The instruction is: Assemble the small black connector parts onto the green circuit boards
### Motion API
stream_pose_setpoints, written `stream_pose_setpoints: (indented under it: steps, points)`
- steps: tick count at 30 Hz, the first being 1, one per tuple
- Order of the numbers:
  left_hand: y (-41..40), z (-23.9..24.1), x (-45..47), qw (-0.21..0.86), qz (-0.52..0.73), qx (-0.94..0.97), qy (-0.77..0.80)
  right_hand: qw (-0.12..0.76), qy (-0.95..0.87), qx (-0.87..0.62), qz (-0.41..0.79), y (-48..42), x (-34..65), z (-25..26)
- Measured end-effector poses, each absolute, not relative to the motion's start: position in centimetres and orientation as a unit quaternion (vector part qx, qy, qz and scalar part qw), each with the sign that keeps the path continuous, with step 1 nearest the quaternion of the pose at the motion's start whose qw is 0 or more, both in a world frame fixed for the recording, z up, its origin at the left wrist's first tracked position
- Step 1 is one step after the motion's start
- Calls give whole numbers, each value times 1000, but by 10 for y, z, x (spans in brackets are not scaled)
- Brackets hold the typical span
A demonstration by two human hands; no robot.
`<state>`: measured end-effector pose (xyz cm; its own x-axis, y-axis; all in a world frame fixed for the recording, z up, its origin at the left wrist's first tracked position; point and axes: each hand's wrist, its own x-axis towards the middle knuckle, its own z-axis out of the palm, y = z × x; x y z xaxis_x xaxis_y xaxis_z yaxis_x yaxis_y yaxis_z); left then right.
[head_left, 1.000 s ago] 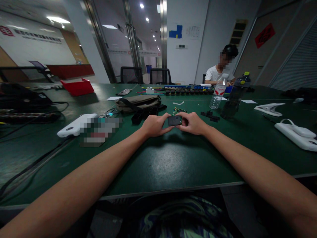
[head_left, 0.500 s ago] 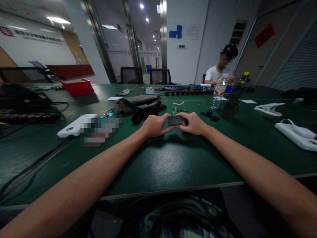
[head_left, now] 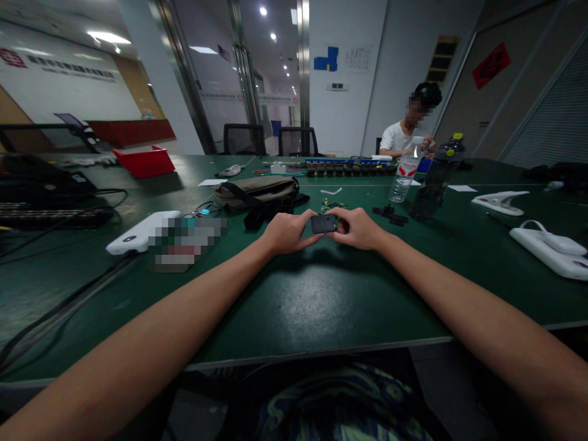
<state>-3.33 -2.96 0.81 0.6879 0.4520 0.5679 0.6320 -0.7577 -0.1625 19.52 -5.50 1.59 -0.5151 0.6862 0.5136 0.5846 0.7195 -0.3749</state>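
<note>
A small black rectangular part (head_left: 324, 223) is held between both my hands just above the green table (head_left: 303, 306). My left hand (head_left: 287, 233) pinches its left end with fingers curled. My right hand (head_left: 358, 228) grips its right end, thumb on top. Both forearms stretch forward over the table. Small green pieces (head_left: 331, 205) and black parts (head_left: 390, 214) lie just beyond my hands.
A khaki pouch (head_left: 255, 190) and black blocks (head_left: 264, 214) lie behind my left hand. A white case (head_left: 140, 233) lies left, white devices (head_left: 551, 248) right. A clear bottle (head_left: 404, 171) and dark bottle (head_left: 436, 177) stand at back right. Another person (head_left: 407, 131) sits across.
</note>
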Motion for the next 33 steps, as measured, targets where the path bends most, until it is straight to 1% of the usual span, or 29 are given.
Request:
stream_pose_setpoints:
  steps: [15,27,33]
  points:
    - [-30,9,-33,169,-250,-902,-309,326,-868,-368,69,-54,195,15]
    - [-29,8,-33,191,-254,-898,-304,322,-868,-371,72,-54,196,15]
    - [-31,9,-33,175,-260,-901,-301,316,-869,-373,75,-55,196,17]
